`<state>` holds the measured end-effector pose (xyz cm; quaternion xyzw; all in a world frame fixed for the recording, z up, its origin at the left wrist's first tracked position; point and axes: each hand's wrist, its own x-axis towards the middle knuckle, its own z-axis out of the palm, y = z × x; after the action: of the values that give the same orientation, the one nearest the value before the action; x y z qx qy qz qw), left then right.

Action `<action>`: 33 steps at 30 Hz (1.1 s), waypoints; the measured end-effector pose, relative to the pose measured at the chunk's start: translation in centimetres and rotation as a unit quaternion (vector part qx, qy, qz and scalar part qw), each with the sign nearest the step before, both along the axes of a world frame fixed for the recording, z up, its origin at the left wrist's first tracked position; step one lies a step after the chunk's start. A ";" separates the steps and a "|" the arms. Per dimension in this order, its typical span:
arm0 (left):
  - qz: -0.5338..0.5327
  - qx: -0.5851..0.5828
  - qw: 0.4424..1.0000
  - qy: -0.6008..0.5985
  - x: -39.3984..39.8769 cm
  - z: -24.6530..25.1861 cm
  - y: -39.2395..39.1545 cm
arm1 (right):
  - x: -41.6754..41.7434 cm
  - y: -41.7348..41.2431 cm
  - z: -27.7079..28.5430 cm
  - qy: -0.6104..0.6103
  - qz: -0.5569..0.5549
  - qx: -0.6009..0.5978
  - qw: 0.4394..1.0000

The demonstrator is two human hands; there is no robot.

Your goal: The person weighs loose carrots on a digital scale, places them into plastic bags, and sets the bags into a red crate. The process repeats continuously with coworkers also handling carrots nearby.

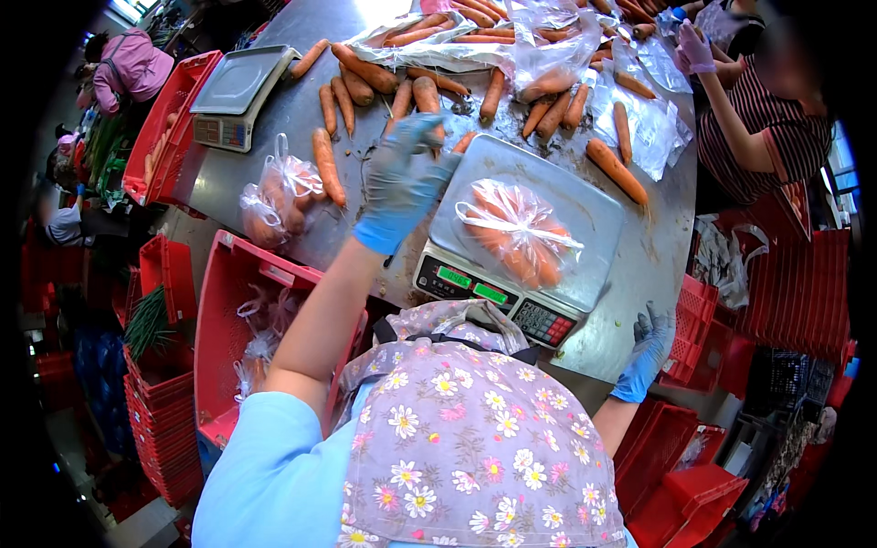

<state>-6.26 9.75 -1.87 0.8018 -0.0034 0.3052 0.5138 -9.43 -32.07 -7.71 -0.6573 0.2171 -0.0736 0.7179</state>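
Observation:
A bag of carrots [521,229], clear plastic and tied, lies on the metal pan of a digital scale [459,274] whose display is lit. My left hand [404,171], in a blue glove and slightly blurred, is over the table left of the pan, close to a loose carrot [426,96]; whether it touches that carrot I cannot tell. At the table's right edge rests my right hand [645,346], gloved in blue, fingers apart and holding nothing. Bagged carrots [274,205] sit on the table to the left.
Loose carrots and plastic bags [555,48] cover the table's far side. A second scale [243,82] stands at the left, beside a red crate [164,130]. Another red crate [229,294] with bags is against the near left edge. A person [760,130] works at the right; crates are stacked around.

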 end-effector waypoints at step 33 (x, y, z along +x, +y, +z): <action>0.545 0.159 0.799 0.198 -5.7 -11.8 12.3 | 6.0 9.9 2.5 0.032 0.132 0.001 0.991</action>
<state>-11.97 22.01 -13.71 0.7846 0.4876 0.3644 0.1173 -3.47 -22.13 -5.20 -0.6812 0.1512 0.0427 0.7150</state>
